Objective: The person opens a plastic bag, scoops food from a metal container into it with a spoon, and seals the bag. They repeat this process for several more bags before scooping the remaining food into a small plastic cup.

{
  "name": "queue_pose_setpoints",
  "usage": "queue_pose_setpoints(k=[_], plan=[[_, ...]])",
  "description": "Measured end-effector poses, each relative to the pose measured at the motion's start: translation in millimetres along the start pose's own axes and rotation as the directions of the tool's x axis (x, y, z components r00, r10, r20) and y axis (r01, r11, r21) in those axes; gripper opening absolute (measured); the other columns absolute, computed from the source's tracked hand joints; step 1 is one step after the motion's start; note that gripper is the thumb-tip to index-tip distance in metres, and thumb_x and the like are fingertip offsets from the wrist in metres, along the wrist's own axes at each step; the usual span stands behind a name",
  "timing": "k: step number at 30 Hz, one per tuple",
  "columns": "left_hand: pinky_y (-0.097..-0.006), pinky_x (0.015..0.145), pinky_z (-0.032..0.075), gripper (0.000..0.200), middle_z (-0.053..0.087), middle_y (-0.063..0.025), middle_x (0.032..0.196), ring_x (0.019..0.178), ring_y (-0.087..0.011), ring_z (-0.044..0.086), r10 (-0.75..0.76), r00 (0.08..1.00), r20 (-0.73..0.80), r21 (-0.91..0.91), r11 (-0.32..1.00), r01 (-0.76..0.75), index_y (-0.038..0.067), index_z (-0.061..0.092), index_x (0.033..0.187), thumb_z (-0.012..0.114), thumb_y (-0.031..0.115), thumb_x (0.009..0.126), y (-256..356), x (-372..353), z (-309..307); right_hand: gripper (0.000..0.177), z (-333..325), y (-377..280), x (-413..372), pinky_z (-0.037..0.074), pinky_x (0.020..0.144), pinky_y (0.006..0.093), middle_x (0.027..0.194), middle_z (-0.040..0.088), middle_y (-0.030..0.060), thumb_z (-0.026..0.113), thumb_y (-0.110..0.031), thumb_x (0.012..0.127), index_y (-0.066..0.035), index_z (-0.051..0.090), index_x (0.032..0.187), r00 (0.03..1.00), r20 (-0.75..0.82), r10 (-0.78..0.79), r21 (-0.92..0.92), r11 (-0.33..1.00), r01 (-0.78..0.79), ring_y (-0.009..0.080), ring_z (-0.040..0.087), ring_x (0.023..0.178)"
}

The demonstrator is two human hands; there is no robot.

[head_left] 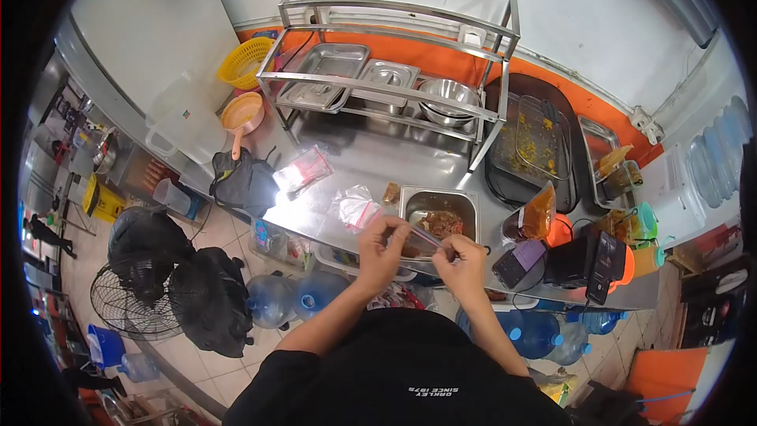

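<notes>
My left hand (383, 252) and my right hand (460, 264) are both closed, thumb against fingers, at the front edge of the steel counter. Between them runs a slim grey stick-like thing (426, 235), gripped at either end; its exact kind I cannot tell. A dark tip shows just past my right hand. Directly behind it, a steel pan (439, 193) holds reddish-brown chopped food (443, 223). To the left of my left hand lies a clear plastic bag (356, 207) with a red stripe. A small brown piece (391, 193) sits beside the pan's left rim.
A steel rack (394, 95) stands over lidded pans and bowls at the back. Right of the pan are a bag of orange sauce (532, 217), a phone (516, 264) and a black tray (544, 142). A black bag (243, 180) and orange saucepan (242, 113) are left.
</notes>
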State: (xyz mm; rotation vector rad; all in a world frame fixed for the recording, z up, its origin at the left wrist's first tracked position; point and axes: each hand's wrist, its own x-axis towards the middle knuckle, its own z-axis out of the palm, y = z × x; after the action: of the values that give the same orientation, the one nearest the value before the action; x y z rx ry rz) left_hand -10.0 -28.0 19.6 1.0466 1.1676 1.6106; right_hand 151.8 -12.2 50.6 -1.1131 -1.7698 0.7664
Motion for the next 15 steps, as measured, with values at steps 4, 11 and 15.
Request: queue_pose_setpoints(k=[4, 11, 15], plan=[[-0.0254, 0.054, 0.053, 0.012, 0.060, -0.0050, 0.082, 0.068, -0.0138, 0.064, -0.109, 0.980, -0.165, -0.119, 0.989, 0.090, -0.001, 0.058, 0.094, 0.056, 0.011, 0.094, 25.3, 53.4, -38.1, 0.006, -13.4, 36.3, -3.6, 0.038, 0.051, 0.0244, 0.057, 0.050, 0.0038, 0.060, 0.000, 0.070, 0.002, 0.055, 0.067, 0.990, -0.092, 0.103, 0.056, 0.994, -0.099, 0.0087, 0.046, 0.054], [-0.0370, 0.086, 0.045, 0.014, 0.066, -0.0155, 0.096, 0.095, -0.0296, 0.059, 0.408, 0.905, -0.122, 0.511, 0.808, -0.295, -0.001, 0.067, 0.096, 0.062, 0.006, 0.085, -62.1, 79.2, -84.0, 0.005, -11.7, 41.5, -6.0, 0.035, 0.051, 0.0215, 0.058, 0.051, -0.0013, 0.058, 0.000, 0.074, 0.000, 0.056, 0.069, 0.980, -0.063, 0.187, 0.141, 0.974, -0.177, 0.0040, 0.044, 0.056], [-0.0389, 0.085, 0.043, 0.010, 0.065, -0.0145, 0.096, 0.094, -0.0321, 0.057, 0.339, 0.941, 0.007, 0.842, 0.506, -0.189, 0.001, 0.066, 0.088, 0.065, 0.004, 0.078, -118.5, 57.0, -124.4, 0.005, -4.6, 43.7, -7.5, 0.035, 0.051, 0.0207, 0.060, 0.051, -0.0030, 0.059, 0.001, 0.076, 0.000, 0.058, 0.071, 0.978, -0.024, 0.205, 0.163, 0.966, -0.199, 0.0031, 0.043, 0.056]])
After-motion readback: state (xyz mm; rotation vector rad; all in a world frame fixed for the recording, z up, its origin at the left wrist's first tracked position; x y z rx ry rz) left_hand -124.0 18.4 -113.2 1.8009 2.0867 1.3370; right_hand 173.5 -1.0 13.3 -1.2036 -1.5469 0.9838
